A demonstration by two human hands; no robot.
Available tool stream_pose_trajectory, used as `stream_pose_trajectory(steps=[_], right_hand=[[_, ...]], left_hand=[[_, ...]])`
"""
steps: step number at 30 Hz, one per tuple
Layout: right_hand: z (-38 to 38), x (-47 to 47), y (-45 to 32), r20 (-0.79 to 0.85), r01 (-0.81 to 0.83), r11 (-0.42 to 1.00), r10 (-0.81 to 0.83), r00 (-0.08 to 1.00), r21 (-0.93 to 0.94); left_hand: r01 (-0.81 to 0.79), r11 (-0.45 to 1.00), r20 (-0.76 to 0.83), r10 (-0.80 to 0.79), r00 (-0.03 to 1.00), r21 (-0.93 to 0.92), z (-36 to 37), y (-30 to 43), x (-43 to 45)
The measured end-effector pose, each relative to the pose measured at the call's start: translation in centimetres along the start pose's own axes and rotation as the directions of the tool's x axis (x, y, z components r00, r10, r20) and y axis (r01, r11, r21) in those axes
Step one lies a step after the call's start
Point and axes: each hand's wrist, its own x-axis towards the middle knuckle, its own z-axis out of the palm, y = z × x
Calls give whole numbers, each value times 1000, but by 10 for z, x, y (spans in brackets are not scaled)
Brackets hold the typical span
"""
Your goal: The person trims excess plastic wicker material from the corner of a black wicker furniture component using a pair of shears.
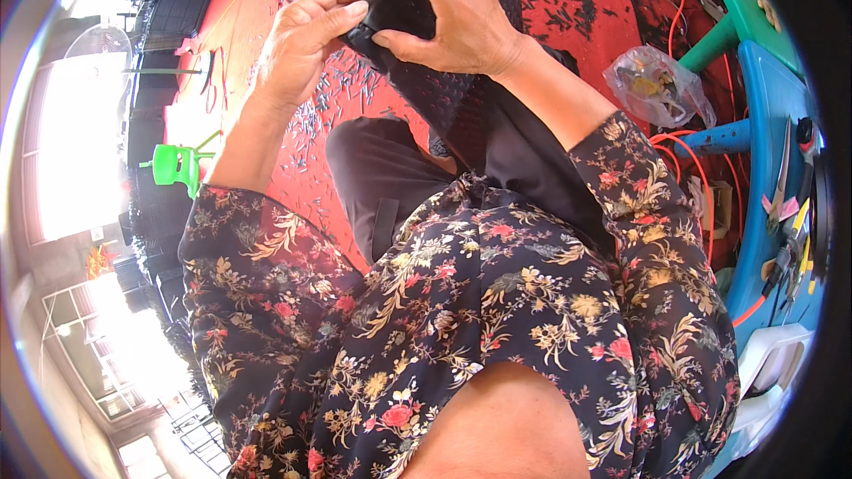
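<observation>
Near the top of the head view, both hands meet at a glossy black rounded bundle (399, 10), perhaps coiled strip; its exact make is unclear. My right hand (462, 20) curls around it, thumb below and fingers over the top. Something pale, like tape, wraps a right fingertip. With thumb and forefinger, my left hand (303, 33) pinches the left edge of the black material. Behind and beneath the hands, a black woven panel (446, 93) slants down between my dark-trousered legs; another woven surface lies beyond at the top. The hands partly hide where the bundle meets the panel.
Black offcuts litter the red floor covering (566, 20). At right stand a green stool (739, 0) and a blue stool (759, 100) bearing scissors (782, 159) and other tools. A clear plastic bag (655, 86) and an orange cable (699, 173) lie nearby. A bright green object (174, 165) is at left.
</observation>
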Motion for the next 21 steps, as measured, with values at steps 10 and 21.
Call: stream_pose_trajectory(steps=[10,21], right_hand=[[-9,8,-11,105,78,994,-70,992,-70],[-2,1,-9,65,112,994,-110,992,-21]], left_hand=[[-3,992,-19,0,1000,-128,5,-13,-18],[-85,958,-18,83,996,-273,9,-23,-48]])
